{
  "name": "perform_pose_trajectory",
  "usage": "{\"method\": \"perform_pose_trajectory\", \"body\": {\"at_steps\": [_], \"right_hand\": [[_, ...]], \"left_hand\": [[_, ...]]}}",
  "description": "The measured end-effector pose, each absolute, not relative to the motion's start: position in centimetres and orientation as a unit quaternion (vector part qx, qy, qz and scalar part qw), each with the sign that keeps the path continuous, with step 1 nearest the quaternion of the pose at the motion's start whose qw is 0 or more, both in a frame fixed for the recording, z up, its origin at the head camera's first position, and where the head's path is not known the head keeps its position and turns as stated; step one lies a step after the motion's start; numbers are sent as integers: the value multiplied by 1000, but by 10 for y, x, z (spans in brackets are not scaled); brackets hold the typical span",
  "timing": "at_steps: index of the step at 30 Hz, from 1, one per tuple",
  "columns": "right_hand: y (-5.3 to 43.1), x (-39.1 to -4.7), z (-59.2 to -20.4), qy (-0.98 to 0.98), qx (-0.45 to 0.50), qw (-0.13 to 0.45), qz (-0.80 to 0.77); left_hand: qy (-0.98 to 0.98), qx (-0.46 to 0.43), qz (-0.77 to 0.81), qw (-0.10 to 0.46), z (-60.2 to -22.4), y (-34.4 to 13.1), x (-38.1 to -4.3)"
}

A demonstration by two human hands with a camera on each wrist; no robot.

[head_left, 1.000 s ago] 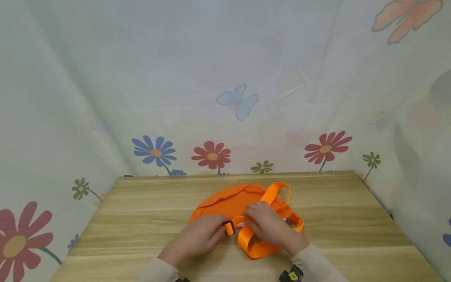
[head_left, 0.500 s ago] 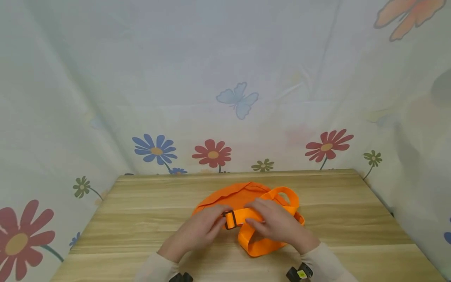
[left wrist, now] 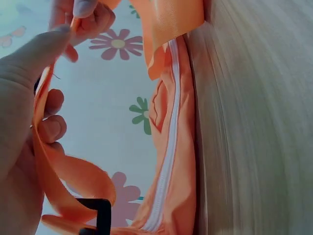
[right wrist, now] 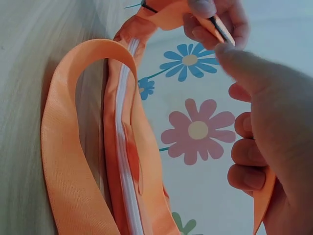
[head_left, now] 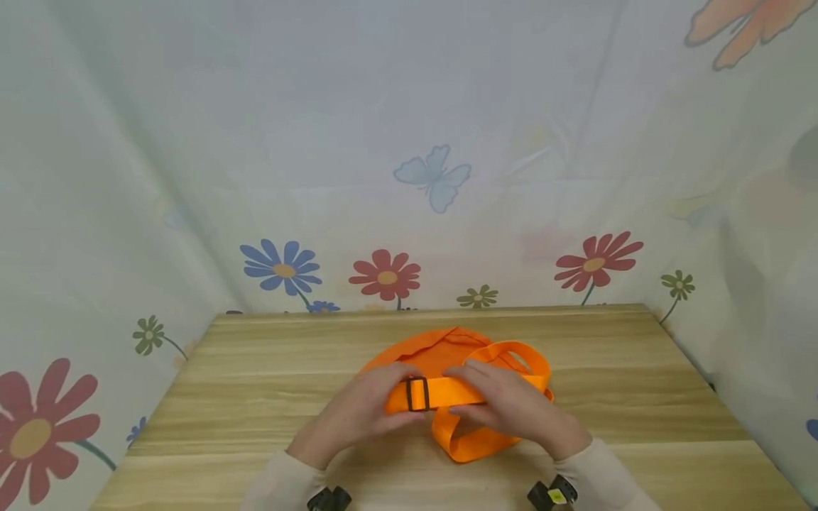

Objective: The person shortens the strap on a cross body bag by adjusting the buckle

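Left sleeve (head_left: 284, 484): pale cream, plain
Right sleeve (head_left: 603, 477): matching pale cream
Left wrist camera (head_left: 329, 499): black, 2 blocky parts
Right wrist camera (head_left: 541, 496): black, 1 yellow-green marking (head_left: 558, 496)

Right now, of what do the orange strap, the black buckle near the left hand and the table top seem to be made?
Orange strap: woven webbing, probably synthetic, low sheen; close up, fine ribs show.
Black buckle: likely plastic, though coated metal is possible; its thin frame looks evenly dark.
Table top: wood or wood-look laminate, rather matt; long grain bands run across it.
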State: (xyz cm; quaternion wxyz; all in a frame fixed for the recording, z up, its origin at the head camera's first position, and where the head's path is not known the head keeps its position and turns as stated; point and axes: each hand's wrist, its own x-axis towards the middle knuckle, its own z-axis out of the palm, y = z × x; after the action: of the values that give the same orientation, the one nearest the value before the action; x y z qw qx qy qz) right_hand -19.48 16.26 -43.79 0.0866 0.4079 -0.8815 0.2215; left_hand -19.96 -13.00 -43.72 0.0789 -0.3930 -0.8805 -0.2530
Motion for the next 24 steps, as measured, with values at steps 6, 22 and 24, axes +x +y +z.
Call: {"method": "perform_pose_trajectory", "body": {"at_steps": [6,22,24], "right_hand": [[163,-192,-436,-877,409,112,224],[158,-190,-441,-842,417,146,311],[157,-189,-441,-840,412,145,323]], "left_hand": [[-870,-407,-256,112,-436,-130,-199],[-852,-317,-415,39,-437,-125,-189],[-845,-317,-428,40,-437,-124,-189]]}}
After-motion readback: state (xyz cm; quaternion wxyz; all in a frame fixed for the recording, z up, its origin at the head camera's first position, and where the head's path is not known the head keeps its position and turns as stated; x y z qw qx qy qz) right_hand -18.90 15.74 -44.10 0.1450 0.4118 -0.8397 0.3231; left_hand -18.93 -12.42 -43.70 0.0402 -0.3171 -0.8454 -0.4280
